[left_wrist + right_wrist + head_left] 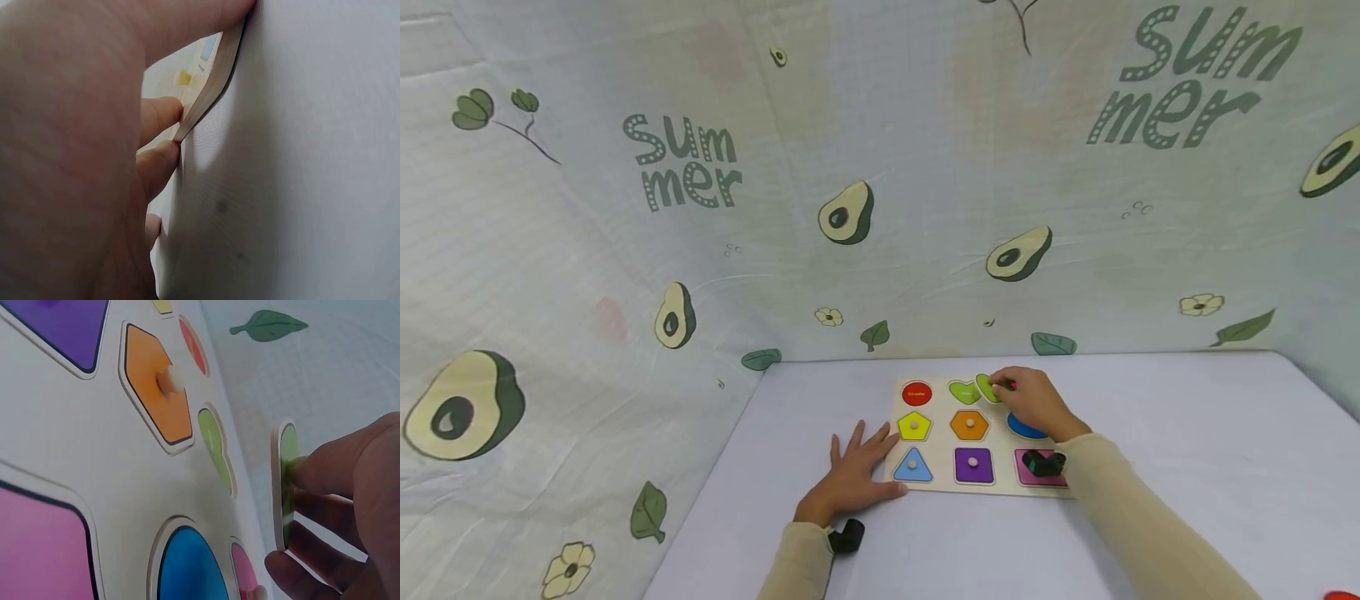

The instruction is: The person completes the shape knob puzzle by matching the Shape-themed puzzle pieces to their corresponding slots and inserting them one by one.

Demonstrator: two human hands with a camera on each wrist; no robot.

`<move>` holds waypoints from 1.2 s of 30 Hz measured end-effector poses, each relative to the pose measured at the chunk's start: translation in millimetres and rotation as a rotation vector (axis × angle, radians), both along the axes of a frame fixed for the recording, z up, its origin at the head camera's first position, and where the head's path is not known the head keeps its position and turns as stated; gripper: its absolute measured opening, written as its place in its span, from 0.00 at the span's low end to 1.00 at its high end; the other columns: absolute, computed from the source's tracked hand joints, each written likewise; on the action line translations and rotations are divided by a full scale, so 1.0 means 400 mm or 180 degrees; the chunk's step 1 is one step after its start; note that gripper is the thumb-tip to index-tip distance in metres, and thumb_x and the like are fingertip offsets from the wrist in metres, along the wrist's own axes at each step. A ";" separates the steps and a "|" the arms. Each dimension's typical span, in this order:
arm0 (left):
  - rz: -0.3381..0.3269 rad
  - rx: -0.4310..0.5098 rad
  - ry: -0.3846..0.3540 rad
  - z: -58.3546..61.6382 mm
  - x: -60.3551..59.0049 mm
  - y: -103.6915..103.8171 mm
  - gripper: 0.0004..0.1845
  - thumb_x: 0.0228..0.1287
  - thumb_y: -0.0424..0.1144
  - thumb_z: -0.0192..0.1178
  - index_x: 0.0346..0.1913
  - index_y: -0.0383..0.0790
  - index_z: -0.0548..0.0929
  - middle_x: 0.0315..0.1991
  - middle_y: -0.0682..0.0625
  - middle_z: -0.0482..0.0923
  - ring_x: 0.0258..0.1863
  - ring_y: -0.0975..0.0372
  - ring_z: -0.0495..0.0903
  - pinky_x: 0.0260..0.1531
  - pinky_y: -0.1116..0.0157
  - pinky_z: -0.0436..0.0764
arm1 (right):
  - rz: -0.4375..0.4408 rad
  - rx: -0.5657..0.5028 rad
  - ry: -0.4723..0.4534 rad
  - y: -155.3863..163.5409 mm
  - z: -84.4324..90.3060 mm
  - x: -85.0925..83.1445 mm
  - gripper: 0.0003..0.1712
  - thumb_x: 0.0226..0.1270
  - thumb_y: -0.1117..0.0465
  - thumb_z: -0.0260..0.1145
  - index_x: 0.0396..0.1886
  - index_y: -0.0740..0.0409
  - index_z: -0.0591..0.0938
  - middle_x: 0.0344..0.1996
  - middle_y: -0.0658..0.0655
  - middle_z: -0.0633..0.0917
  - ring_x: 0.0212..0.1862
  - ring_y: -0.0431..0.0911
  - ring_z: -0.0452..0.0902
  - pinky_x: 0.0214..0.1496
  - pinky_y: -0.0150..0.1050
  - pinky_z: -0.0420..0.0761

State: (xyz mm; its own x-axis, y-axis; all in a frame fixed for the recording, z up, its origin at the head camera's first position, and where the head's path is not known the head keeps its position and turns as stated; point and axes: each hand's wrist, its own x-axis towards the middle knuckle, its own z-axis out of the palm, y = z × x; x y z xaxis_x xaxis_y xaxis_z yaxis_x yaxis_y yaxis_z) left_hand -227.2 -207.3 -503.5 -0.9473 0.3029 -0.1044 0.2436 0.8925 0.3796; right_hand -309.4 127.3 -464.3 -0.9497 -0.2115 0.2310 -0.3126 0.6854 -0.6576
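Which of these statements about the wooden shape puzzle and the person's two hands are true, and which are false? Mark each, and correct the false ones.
1. The right hand holds a green wooden puzzle piece lifted off the wooden puzzle board. True.
2. The left hand grips the yellow pentagon piece. False: it lies flat on the white table, fingers against the board's left edge.
3. The orange hexagon piece sits in the board's middle slot. True.
4. The purple square piece lies off the board. False: it sits in the bottom row.
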 end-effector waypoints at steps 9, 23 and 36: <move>0.0000 0.0026 0.0010 0.000 -0.002 0.001 0.47 0.53 0.70 0.62 0.77 0.62 0.63 0.79 0.59 0.53 0.79 0.48 0.35 0.67 0.33 0.26 | 0.0070 0.0116 -0.0198 -0.042 -0.006 -0.039 0.12 0.72 0.64 0.64 0.50 0.62 0.86 0.49 0.61 0.86 0.51 0.56 0.78 0.62 0.58 0.75; -0.0062 0.0069 0.0021 -0.004 -0.004 -0.003 0.46 0.54 0.70 0.61 0.77 0.62 0.63 0.79 0.60 0.53 0.79 0.49 0.35 0.68 0.34 0.26 | 0.0134 0.0523 -0.0393 -0.095 -0.016 -0.087 0.12 0.71 0.63 0.63 0.49 0.59 0.87 0.51 0.60 0.85 0.54 0.57 0.77 0.64 0.58 0.73; -0.0022 0.0014 0.0002 0.011 0.004 0.003 0.46 0.55 0.69 0.61 0.77 0.61 0.63 0.79 0.60 0.52 0.80 0.49 0.35 0.68 0.34 0.27 | 0.0095 0.0669 -0.0341 -0.112 -0.028 -0.094 0.12 0.72 0.61 0.63 0.49 0.58 0.88 0.52 0.60 0.85 0.58 0.59 0.76 0.65 0.59 0.72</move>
